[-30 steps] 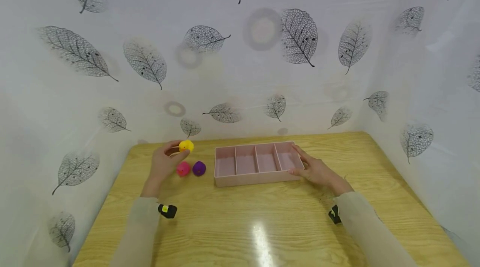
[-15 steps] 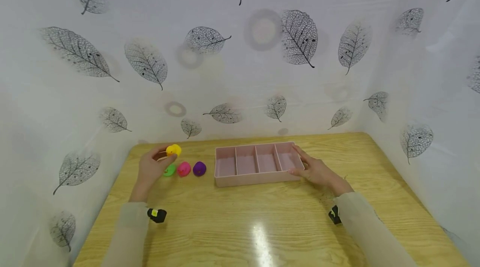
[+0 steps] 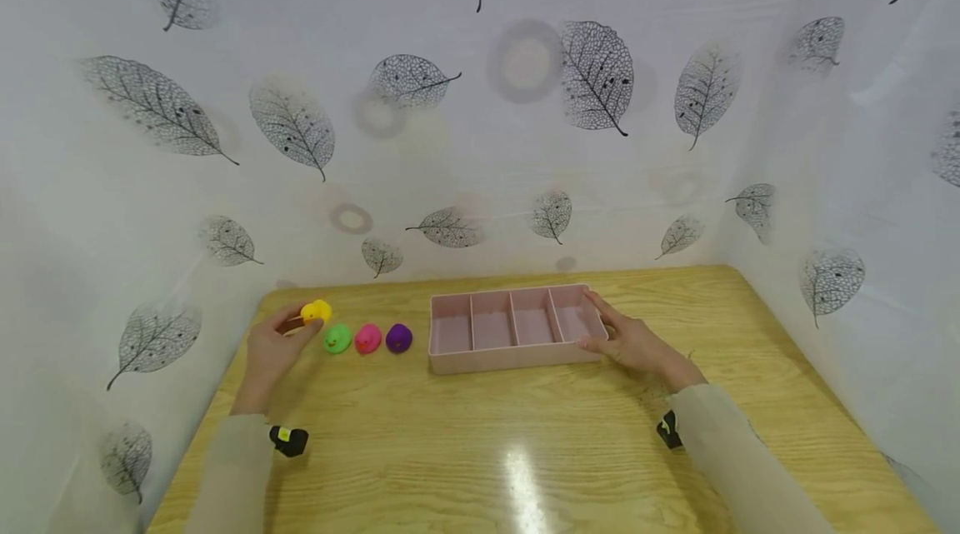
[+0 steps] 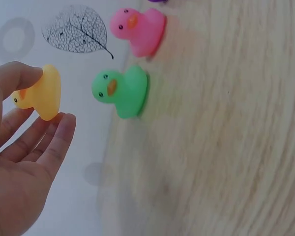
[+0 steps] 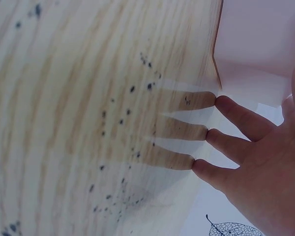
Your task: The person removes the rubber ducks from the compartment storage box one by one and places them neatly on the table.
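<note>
My left hand pinches a yellow rubber duck between thumb and fingers, raised over the left part of the table. In the left wrist view the yellow duck lies turned sideways at the fingertips. Just right of that hand a green duck, a pink duck and a purple duck form a row. Farther right is a pale pink divided box with several compartments. My right hand holds its right end; in the right wrist view, three fingertips rest on the tabletop.
The wood-grain table reaches back to a white leaf-print curtain, which also hangs along both sides. Small dark specks mark the tabletop in the right wrist view.
My left hand has carried the yellow duck leftward and slightly lower, uncovering the green duck that it hid at first. The right hand and the box stay where they were.
</note>
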The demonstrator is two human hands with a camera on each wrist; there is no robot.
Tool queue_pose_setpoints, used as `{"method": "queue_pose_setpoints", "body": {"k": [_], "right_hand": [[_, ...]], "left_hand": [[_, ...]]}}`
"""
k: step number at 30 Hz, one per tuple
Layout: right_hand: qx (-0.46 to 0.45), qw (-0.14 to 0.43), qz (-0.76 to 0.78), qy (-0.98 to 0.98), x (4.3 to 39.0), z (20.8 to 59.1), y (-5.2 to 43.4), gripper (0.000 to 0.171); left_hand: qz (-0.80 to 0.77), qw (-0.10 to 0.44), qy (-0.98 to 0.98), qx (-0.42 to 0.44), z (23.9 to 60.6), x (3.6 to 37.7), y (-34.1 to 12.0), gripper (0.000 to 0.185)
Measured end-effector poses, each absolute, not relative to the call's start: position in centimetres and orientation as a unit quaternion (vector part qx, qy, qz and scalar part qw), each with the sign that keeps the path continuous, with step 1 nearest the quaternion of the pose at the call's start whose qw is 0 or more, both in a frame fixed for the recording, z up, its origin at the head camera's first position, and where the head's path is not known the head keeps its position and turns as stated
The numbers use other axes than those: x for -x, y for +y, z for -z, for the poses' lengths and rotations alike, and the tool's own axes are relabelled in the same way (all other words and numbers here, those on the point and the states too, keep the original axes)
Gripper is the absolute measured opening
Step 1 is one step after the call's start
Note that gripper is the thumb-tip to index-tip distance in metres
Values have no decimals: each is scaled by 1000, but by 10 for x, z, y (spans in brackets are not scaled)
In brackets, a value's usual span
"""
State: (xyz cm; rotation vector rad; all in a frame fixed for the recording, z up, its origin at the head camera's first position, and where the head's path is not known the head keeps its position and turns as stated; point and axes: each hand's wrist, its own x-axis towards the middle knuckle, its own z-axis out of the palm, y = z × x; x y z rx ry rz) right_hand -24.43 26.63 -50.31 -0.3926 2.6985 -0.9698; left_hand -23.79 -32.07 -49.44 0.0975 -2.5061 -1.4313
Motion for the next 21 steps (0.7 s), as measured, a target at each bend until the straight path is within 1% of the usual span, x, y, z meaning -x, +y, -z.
{"method": "queue_pose_setpoints", "body": {"k": [6,15,21], "right_hand": [[130,125,337,924,244,504,266,96],[135,117,327,928,246,507,267,97],[134,116,327,928,246,508,267,97]], "left_hand": [[490,122,-862,-52,503,237,-331,47],[490,112,-863,-56,510,233,-339,49],[463,87,-880,-58,511,229,-343,47]]}}
